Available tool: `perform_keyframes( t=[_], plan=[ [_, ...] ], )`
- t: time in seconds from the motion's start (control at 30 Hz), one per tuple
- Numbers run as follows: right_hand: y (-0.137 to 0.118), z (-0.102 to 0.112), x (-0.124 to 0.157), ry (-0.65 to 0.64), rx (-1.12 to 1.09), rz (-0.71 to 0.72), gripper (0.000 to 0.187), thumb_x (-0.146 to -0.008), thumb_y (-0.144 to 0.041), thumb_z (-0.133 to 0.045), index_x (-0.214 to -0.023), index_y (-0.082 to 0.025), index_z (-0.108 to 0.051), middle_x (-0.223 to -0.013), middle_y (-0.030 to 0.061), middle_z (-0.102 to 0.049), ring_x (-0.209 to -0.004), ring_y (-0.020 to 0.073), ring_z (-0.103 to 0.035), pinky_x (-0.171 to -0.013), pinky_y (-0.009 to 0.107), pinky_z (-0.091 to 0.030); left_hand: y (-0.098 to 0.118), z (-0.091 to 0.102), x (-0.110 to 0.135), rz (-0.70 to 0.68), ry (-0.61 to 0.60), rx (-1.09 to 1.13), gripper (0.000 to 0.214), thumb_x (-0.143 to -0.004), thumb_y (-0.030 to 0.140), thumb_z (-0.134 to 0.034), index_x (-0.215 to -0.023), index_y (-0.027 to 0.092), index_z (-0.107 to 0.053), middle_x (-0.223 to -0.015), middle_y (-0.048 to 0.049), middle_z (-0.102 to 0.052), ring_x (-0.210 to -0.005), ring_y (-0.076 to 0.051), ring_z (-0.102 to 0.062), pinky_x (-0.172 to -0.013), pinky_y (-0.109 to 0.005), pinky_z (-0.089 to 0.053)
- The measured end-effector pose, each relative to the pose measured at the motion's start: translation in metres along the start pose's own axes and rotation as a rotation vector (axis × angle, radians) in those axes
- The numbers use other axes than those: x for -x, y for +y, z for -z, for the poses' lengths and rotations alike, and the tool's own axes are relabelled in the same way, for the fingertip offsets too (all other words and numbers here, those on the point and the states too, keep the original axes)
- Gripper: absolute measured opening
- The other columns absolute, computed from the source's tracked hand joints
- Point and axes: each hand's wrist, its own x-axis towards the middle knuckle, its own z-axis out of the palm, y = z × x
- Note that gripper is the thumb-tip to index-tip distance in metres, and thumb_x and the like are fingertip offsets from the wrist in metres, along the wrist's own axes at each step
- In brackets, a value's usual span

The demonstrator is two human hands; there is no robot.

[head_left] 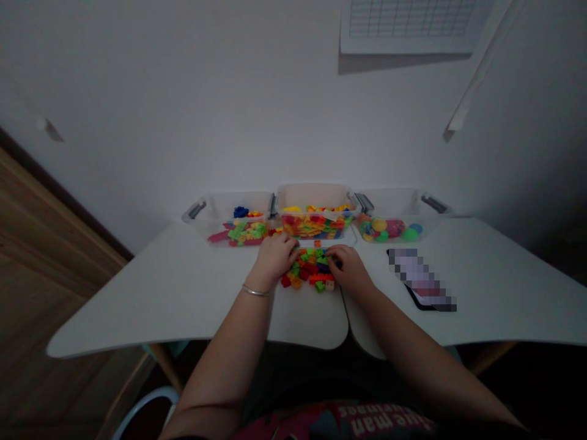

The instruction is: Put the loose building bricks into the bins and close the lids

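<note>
The left hand (274, 258) and right hand (349, 269) lie curled, touching either side of a loose pile of plastic building bricks (309, 269) on the bench (183, 293); whether either grips a brick cannot be told; a clear plastic bin (315, 195) stands just beyond, at 12 o'clock

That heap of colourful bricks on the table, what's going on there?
A person sits at a white table with both bare hands at a loose pile of small plastic bricks: the left hand at one side, the right hand at the other. Behind it stand three clear bins: the left bin and middle bin hold plastic pieces, the right bin coloured balls.
</note>
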Motion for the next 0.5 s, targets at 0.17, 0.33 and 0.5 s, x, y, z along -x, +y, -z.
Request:
perform_keyframes(
  t=[0.17,0.33,0.5],
  plan=[
    [0.001,-0.002,0.001,0.0,-0.022,-0.014,0.019,-0.079,-0.016,-0.053,-0.092,-0.021,-0.066,-0.101,0.0087,-0.068,-0.101,0.0252,-0.058,-0.093,0.045,-0.045,-0.001,-0.004,0.004,0.055,-0.019,-0.055,0.023,-0.084,0.033,-0.06,-0.102,0.019,-0.066,-0.096,-0.0113,-0.066,-0.092,-0.026,-0.062,-0.08,-0.037,-0.047],
    [0.002,-0.003,0.001,-0.003,-0.02,-0.012,0.018,-0.08,-0.018,-0.054,-0.092,-0.021,-0.067,-0.101,0.0088,-0.068,-0.101,0.0253,-0.058,-0.092,0.046,-0.045,-0.002,-0.011,0.005,0.054,-0.028,-0.048,0.02,-0.084,0.033,-0.06,-0.096,0.019,-0.068,-0.088,-0.0097,-0.067,-0.087,-0.025,-0.063,-0.078,-0.037,-0.047],
    [0.003,-0.004,0.001,-0.003,-0.011,-0.01,0.018,-0.08,-0.016,-0.054,-0.092,-0.02,-0.067,-0.1,0.0098,-0.068,-0.099,0.0252,-0.058,-0.092,0.045,-0.046,-0.003,-0.011,0.005,0.065,0.067,0.037,0.017,-0.085,0.031,-0.059,-0.093,0.018,-0.068,-0.091,-0.0099,-0.067,-0.09,-0.026,-0.061,-0.082,-0.038,-0.048]
  ],
)
